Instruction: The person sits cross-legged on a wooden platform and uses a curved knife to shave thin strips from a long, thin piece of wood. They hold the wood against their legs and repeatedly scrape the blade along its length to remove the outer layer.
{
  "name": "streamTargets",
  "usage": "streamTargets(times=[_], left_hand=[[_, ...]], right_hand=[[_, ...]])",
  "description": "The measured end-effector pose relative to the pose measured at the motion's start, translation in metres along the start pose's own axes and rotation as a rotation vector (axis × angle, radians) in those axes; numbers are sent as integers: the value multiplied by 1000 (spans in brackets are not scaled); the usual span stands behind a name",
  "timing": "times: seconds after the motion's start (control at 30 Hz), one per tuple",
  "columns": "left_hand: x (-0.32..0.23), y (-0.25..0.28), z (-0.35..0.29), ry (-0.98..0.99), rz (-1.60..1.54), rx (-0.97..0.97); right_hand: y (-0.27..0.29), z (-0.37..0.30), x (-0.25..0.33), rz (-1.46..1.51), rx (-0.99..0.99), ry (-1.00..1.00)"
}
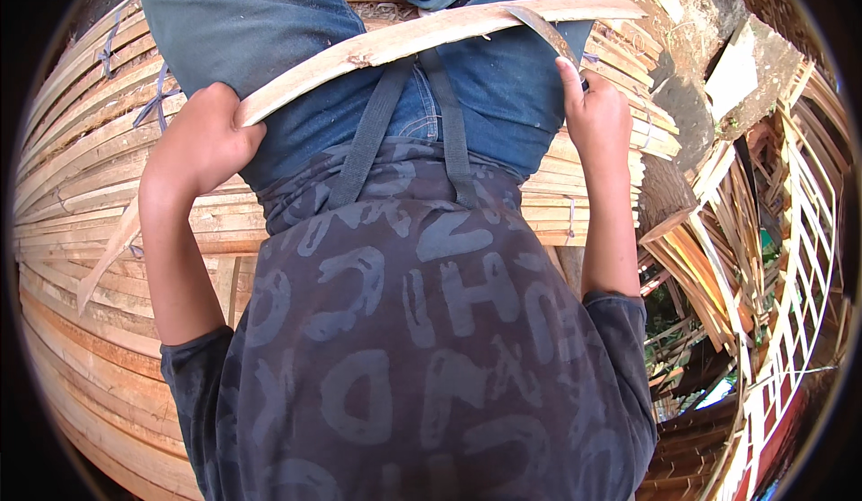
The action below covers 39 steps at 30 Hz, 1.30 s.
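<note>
A long, pale wooden strip [404, 38] lies slantwise over my lap, above the blue jeans. Near its left part, my left hand [201, 137] is closed around it. A pale length of wood [112, 254] shows behind my left wrist and looks like the same strip's tail. My right hand [600, 110] grips a knife [544, 30] with a curved metal blade, the thumb raised along it. The blade's tip end touches or overlaps the strip toward its right part. Most of the knife's handle is hidden in my fist.
Bundled wooden slats [72, 155], tied with blue bands, spread beneath and beside me. At the right lie a cut log [669, 218], a flat grey stone [682, 110], loose split sticks [700, 276] and a white lattice [799, 294]. A dark strap [373, 133] hangs at my waist.
</note>
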State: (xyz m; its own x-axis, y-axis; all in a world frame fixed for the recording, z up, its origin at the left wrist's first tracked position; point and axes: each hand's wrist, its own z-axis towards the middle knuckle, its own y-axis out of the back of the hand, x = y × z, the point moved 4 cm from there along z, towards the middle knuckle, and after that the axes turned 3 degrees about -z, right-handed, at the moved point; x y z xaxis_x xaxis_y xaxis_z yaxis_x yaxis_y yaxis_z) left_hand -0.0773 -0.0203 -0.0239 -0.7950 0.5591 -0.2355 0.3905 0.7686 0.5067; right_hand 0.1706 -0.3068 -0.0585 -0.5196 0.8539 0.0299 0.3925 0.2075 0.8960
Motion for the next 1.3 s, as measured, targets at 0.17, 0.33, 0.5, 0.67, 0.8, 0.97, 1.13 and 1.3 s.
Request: streamTargets(times=[0.17, 0.33, 0.5, 0.67, 0.8, 0.97, 1.13, 1.3], left_hand=[[2, 4, 5, 38, -25, 43], [7, -4, 3, 49, -28, 99], [2, 2, 5, 8, -13, 11], [6, -2, 0, -17, -27, -42], [-3, -3, 1, -24, 21, 3], [-1, 3, 2, 50, -1, 22], [7, 2, -1, 50, -29, 50], [4, 1, 5, 33, -9, 89]], right_hand=[[6, -11, 44, 32, 32, 103], [7, 13, -8, -6, -2, -83], [3, 1, 17, 54, -5, 14], [5, -6, 49, 67, -30, 143], [-2, 12, -16, 25, -55, -3], [10, -2, 40, 18, 42, 122], [10, 19, -9, -12, 67, -54], [16, 7, 27, -44, -8, 118]])
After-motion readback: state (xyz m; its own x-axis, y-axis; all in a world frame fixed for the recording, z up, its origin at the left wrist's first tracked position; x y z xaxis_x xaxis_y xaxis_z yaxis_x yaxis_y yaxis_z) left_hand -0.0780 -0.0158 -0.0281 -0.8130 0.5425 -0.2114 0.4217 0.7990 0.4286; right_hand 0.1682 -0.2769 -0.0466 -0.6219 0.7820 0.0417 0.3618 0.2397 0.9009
